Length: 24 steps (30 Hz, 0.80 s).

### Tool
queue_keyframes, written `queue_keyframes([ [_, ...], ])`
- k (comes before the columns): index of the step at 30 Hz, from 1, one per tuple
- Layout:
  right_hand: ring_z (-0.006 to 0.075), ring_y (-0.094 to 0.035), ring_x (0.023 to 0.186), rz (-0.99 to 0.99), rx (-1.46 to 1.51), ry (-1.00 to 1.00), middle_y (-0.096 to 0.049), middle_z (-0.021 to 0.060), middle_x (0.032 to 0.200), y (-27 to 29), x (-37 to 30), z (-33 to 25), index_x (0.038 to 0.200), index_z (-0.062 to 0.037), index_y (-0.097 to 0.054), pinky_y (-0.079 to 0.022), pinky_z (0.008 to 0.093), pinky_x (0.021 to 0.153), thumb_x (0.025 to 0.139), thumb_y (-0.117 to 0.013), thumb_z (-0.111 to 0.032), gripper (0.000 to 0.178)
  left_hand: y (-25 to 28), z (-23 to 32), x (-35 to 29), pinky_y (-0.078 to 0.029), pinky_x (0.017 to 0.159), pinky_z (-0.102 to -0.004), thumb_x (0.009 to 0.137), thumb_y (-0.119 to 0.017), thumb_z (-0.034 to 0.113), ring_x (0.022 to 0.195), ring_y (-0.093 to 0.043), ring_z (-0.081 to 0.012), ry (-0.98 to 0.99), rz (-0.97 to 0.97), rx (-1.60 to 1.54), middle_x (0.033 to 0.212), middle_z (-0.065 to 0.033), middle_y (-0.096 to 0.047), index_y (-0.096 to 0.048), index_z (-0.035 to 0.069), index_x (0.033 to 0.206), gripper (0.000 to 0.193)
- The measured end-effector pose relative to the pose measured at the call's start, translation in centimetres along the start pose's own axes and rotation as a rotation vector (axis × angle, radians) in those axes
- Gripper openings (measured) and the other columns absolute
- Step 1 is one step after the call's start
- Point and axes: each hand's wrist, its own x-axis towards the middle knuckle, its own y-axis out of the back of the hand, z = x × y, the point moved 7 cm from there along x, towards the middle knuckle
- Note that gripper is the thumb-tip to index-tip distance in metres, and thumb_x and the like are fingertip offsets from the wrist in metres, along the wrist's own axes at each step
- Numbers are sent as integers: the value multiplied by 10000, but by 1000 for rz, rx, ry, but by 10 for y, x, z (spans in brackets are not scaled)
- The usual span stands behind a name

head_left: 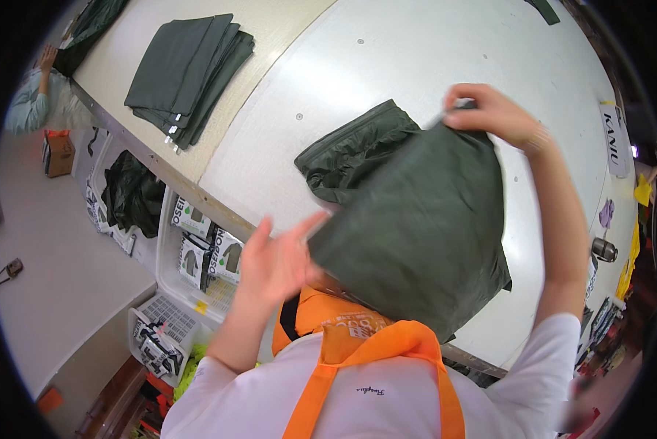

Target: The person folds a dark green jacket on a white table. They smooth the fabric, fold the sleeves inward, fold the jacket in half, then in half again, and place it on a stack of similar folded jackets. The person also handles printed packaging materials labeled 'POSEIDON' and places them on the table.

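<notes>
A dark green thin cloth (423, 227), perhaps a folded garment, is held up in front of my body and partly blurred. My right hand (493, 117) pinches its upper corner between thumb and fingers. At the cloth's left corner, my left hand (277, 260) has its fingers spread and looks smeared by motion; whether it touches the edge is unclear. Behind the raised cloth, a crumpled dark green folded piece (358, 150) lies on the white table (328, 80), partly covered by it.
A stack of folded dark green cloths (186, 73) lies at the far left of the table. Below the left edge, white bins (169, 256) hold packages and dark fabric. A metal cup (604, 249) stands at the right. Another person's sleeve (28, 102) shows at upper left.
</notes>
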Motion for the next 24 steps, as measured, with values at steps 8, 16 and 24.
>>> queue_keyframes([
  [8, 167, -552, 1002, 3, 551, -312, -596, 106, 1127, -50, 76, 123, 1134, -5, -591, -424, 297, 898, 889, -497, -508, 568, 96, 32, 56, -498, 688, -269, 859, -636, 320, 692, -588, -147, -555, 525, 1209, 831, -86, -619, -531, 11, 1121, 419],
  [16, 188, -600, 777, 165, -95, -334, -657, 143, 835, -56, 86, 103, 903, 30, -656, -460, 311, 752, 896, -518, -445, 495, 119, 36, 46, -462, 577, -225, 874, -629, 228, 686, -569, -108, -383, 635, 892, 816, -61, -602, -560, 13, 892, 226],
  [24, 269, -615, 878, 279, -201, -183, -648, 142, 945, -59, 87, 107, 1000, -39, -610, -490, 374, 745, 877, -512, -470, 459, -33, 20, 78, -345, 985, -421, 783, -690, 216, 1192, -441, -331, -1196, 53, 2309, 1241, -165, -509, -492, 26, 1218, 516],
])
